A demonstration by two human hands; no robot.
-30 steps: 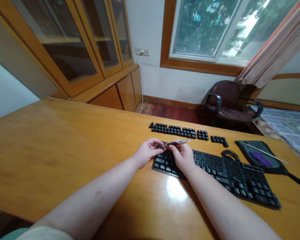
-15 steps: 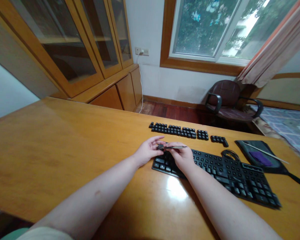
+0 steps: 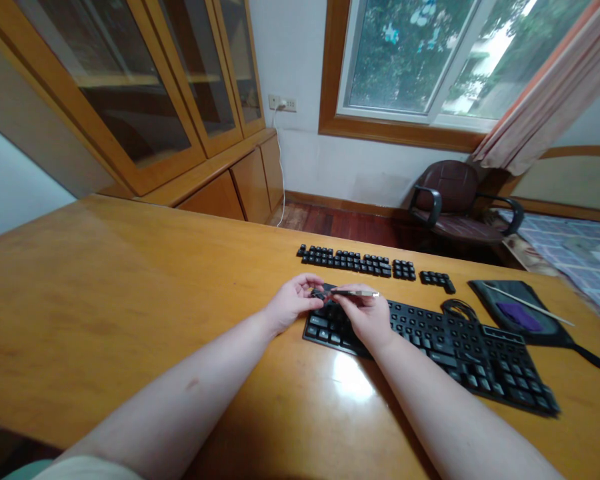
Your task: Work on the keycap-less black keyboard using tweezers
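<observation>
A black keyboard (image 3: pixel 445 347) lies on the wooden desk (image 3: pixel 130 293), many of its keycaps gone. My right hand (image 3: pixel 363 313) hovers over the keyboard's left end and pinches a thin metal tool (image 3: pixel 357 293) that points left. My left hand (image 3: pixel 293 303) is beside it, fingers curled round a small dark keycap at the tool's tip; the keycap is mostly hidden. Rows of removed black keycaps (image 3: pixel 350 261) are laid out on the desk behind the keyboard.
A black pouch (image 3: pixel 523 313) with a purple cloth, a thin stick and a dark brush handle lies at the right. A coiled black cable (image 3: pixel 457 309) rests by the keyboard. Behind the desk are an armchair (image 3: pixel 455 200), wooden cabinets and a window.
The tool's free end has dropped from tilted up to roughly level. My left fingers opened briefly, then curled again at the tool's tip. Both hands stay over the keyboard's left end.
</observation>
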